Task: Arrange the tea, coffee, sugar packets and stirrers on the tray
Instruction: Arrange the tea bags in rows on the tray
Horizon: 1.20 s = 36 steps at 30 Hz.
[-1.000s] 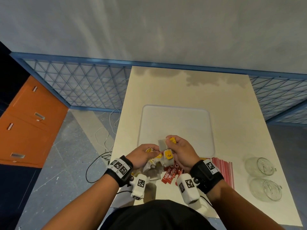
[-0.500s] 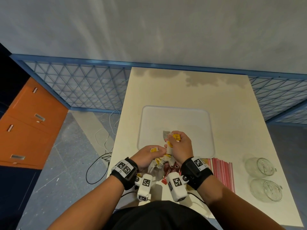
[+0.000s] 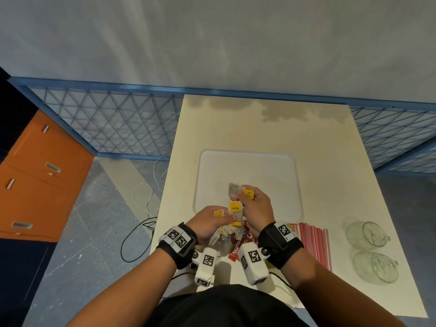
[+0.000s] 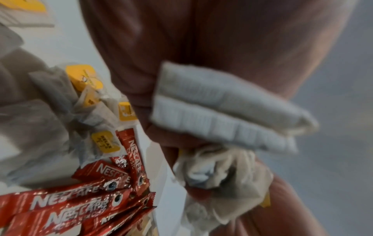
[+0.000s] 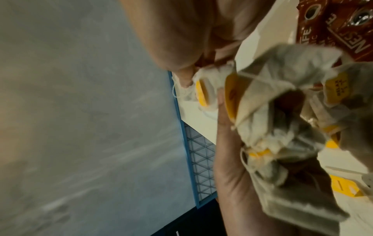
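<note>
Beneath both hands (image 3: 232, 214) gripping tea bags (image 3: 236, 208), only wrist views show coffee sachets (image 4: 66, 201).

You have thin, matt, fibrous paper tea bags (image 5: 278, 111) with glossy yellow card tags (image 3: 235, 207) and white cotton strings. The coffee sachets (image 4: 66, 201) are shiny red foil, crinkled at the ends. Your tray (image 3: 247, 166) looks like smooth matt white plastic on a smooth cream surface (image 3: 271, 128). The jars (image 3: 364, 234) are clear glossy glass; the stirrers (image 3: 313, 241) look like red-and-white striped paper.
</note>
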Each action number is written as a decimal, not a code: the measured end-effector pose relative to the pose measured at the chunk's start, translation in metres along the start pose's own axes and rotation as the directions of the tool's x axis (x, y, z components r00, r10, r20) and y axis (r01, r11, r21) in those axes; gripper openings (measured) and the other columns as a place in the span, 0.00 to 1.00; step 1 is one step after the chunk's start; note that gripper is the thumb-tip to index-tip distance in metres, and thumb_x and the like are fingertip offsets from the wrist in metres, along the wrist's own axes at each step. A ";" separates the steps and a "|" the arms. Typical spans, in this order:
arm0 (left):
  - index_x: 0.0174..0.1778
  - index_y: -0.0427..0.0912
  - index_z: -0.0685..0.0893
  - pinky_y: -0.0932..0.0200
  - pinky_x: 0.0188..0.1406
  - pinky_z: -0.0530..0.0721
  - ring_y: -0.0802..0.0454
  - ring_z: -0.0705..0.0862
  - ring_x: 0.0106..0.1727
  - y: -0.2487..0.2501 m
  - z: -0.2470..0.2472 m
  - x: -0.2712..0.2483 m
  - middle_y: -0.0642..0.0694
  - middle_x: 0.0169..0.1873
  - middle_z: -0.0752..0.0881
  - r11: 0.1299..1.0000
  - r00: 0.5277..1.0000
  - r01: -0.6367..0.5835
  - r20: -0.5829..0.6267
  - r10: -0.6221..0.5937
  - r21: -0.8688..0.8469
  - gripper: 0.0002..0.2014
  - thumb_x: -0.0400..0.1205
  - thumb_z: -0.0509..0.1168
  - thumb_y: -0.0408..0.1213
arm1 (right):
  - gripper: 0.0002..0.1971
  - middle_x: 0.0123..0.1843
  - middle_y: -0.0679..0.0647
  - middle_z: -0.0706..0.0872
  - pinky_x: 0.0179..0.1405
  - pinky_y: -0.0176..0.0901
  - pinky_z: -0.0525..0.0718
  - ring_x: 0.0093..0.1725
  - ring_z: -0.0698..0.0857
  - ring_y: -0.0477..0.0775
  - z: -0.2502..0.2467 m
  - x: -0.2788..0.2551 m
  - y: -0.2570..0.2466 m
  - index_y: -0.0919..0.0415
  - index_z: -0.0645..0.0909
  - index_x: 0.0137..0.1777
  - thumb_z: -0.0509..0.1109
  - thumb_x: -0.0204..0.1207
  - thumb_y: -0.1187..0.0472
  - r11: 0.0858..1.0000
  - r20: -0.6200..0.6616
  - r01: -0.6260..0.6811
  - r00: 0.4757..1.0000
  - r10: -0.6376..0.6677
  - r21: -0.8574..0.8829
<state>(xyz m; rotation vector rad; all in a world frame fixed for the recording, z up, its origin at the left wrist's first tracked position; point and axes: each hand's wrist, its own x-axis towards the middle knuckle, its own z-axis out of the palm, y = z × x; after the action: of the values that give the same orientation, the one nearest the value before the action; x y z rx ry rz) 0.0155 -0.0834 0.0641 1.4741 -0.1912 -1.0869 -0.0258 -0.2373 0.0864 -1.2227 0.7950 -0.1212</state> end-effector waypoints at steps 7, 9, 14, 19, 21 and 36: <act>0.40 0.53 0.90 0.57 0.58 0.78 0.62 0.86 0.46 0.001 -0.021 -0.005 0.58 0.42 0.91 0.992 0.995 0.033 -0.093 -0.021 0.121 0.06 0.78 0.76 0.49 | 0.11 0.51 0.59 0.91 0.44 0.41 0.89 0.48 0.92 0.52 -0.020 0.009 -0.005 0.63 0.84 0.64 0.73 0.83 0.66 0.996 0.039 -0.047 0.998 0.045 0.071; 0.40 0.55 0.91 0.58 0.57 0.78 0.60 0.87 0.47 0.003 -0.026 -0.006 0.57 0.43 0.91 0.990 0.995 0.030 -0.094 -0.018 0.135 0.04 0.79 0.76 0.48 | 0.10 0.48 0.56 0.92 0.45 0.40 0.89 0.46 0.92 0.50 -0.024 0.009 -0.008 0.61 0.84 0.63 0.73 0.83 0.66 0.999 0.085 -0.032 0.996 0.028 0.037; 0.42 0.52 0.92 0.49 0.62 0.81 0.49 0.89 0.50 0.008 -0.034 -0.011 0.42 0.49 0.93 1.000 0.998 0.001 -0.071 0.001 0.015 0.04 0.77 0.77 0.47 | 0.03 0.41 0.55 0.91 0.48 0.41 0.89 0.43 0.87 0.51 -0.032 0.012 -0.009 0.61 0.90 0.52 0.74 0.82 0.64 0.990 0.212 -0.001 0.977 0.030 -0.138; 0.44 0.43 0.90 0.61 0.49 0.83 0.52 0.90 0.47 0.008 -0.042 -0.012 0.45 0.46 0.93 0.998 0.994 -0.027 -0.108 0.021 -0.056 0.04 0.83 0.71 0.34 | 0.08 0.38 0.56 0.85 0.44 0.40 0.86 0.35 0.82 0.47 -0.040 0.013 -0.007 0.67 0.90 0.52 0.76 0.81 0.61 0.983 0.243 -0.071 0.964 0.112 -0.171; 0.44 0.39 0.88 0.60 0.49 0.85 0.51 0.89 0.46 0.007 -0.045 -0.013 0.45 0.45 0.92 0.997 0.993 -0.027 -0.120 0.017 -0.077 0.03 0.83 0.70 0.33 | 0.09 0.41 0.56 0.88 0.44 0.40 0.85 0.38 0.83 0.48 -0.042 0.011 -0.008 0.66 0.91 0.52 0.76 0.81 0.59 0.973 0.263 -0.090 0.954 0.146 -0.212; 0.43 0.44 0.87 0.42 0.64 0.78 0.42 0.87 0.50 0.004 -0.064 -0.018 0.37 0.49 0.92 0.996 0.982 -0.004 -0.190 -0.012 -0.084 0.20 0.67 0.81 0.55 | 0.18 0.49 0.63 0.89 0.31 0.40 0.82 0.32 0.85 0.49 -0.054 0.017 -0.001 0.52 0.73 0.64 0.77 0.80 0.54 0.873 0.201 0.005 0.974 0.106 -0.488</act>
<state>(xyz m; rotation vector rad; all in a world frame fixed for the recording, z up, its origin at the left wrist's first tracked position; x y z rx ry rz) 0.0528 -0.0281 0.0653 1.4929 -0.0077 -0.9392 -0.0457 -0.2880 0.0729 -1.6569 0.6782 0.2750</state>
